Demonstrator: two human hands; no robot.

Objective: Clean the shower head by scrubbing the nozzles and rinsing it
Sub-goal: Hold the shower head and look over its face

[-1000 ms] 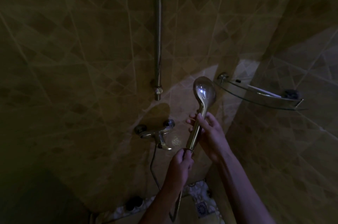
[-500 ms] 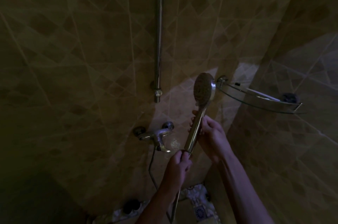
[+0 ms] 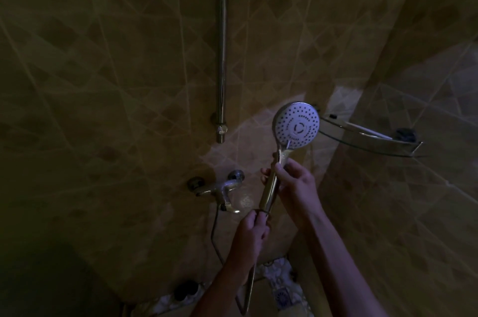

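Dim tiled shower corner, low light. We see the shower head (image 3: 297, 126) held up right of center, its round white nozzle face turned toward the camera, dark nozzle dots in rings around a center disc. Chrome handle runs down from the face toward 7 o'clock.

Right hand (image 3: 293, 187) wraps the upper handle just below the face: thumb pressed on the front, fingers curled behind, fingertips (image 3: 264, 177) peeking out on the handle's left side. Left hand (image 3: 251, 232) grips the bottom end of the handle where the hose (image 3: 249, 288) joins, fingers curled round it. Both forearms come in from the bottom edge at 5 to 6 o'clock.

Hose loops down below the left hand, then rises to the mixer tap (image 3: 219, 187), which sits on the wall at 9 o'clock from the right hand, apart from it. Vertical riser rail (image 3: 221, 58) stands at 11 o'clock from the shower head, its lower end near the face's level. Glass corner shelf (image 3: 367, 144) sits at 3 o'clock, just beside the face; whether they touch we cannot tell. Small dark item on the shelf's far end, too dim to identify. Patterned floor tiles (image 3: 280, 288) show at 6 o'clock.
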